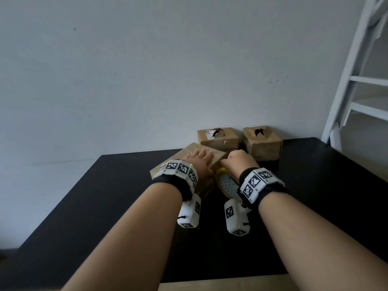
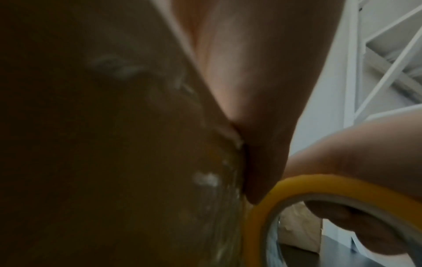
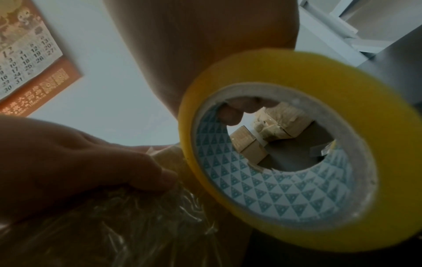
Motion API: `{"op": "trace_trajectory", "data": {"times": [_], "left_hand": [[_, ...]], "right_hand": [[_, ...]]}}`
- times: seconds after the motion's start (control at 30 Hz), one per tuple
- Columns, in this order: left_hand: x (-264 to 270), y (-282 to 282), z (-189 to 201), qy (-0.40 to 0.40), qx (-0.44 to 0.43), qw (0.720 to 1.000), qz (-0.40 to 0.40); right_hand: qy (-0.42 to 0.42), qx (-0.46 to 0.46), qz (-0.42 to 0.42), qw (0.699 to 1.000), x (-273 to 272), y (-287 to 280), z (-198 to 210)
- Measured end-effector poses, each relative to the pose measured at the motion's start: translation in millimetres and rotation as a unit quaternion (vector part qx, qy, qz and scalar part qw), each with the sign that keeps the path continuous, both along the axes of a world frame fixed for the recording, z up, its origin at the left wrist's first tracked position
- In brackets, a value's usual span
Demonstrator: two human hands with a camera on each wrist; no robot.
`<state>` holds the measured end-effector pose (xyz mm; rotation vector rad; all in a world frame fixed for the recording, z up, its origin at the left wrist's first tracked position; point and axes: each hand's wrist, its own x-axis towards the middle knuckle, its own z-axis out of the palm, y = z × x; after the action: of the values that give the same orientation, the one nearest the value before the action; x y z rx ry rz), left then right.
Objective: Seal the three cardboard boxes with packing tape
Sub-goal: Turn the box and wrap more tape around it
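A small cardboard box (image 1: pixel 190 153) sits tilted on the black table (image 1: pixel 105 196). My left hand (image 1: pixel 199 159) lies flat on its top, and its thumb (image 3: pixel 146 173) presses the box's side, which is covered in wrinkled clear tape (image 3: pixel 137 222). Just right of the box, my right hand (image 1: pixel 237 160) grips a yellow packing tape roll (image 1: pixel 226 183), fingers (image 3: pixel 237 110) hooked through its core. The roll (image 3: pixel 297 153) stands on edge against the box (image 2: pixel 114 144). Two more cardboard boxes (image 1: pixel 218 138) (image 1: pixel 262 143) with torn tops stand behind, by the wall.
A white ladder-like frame (image 1: pixel 352 80) rises at the table's right rear corner. A calendar (image 3: pixel 29 54) hangs on the wall to the left. Bare black tabletop stretches to the left, right and front of the boxes.
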<state>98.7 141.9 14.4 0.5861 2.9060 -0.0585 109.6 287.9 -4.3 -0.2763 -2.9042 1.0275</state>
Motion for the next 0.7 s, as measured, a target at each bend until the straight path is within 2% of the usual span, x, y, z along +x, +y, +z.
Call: {"op": "trace_trajectory", "data": {"times": [0.2, 0.43, 0.53, 0.63, 0.7], "left_hand": [[9.3, -0.9, -9.4, -0.001, 0.016, 0.998, 0.053], [8.0, -9.9, 5.5, -0.024, 0.059, 0.997, 0.054], [11.5, -20.0, 20.1, -0.064, 0.115, 0.989, 0.063], [12.4, -32.9, 33.7, -0.106, 0.217, 0.966, 0.093], [11.3, -42.5, 44.4, -0.119, 0.252, 0.956, 0.097]], "right_hand": [[-0.001, -0.023, 0.009, 1.000, 4.8, 11.4, -3.4], [0.006, -0.038, -0.001, 0.999, 14.8, 11.9, 6.8], [0.041, -0.084, -0.004, 0.996, 20.8, 8.0, 18.4], [0.076, -0.133, -0.008, 0.988, 24.8, -1.4, 35.8], [0.105, -0.174, -0.014, 0.979, 26.6, -6.3, 49.8]]}}
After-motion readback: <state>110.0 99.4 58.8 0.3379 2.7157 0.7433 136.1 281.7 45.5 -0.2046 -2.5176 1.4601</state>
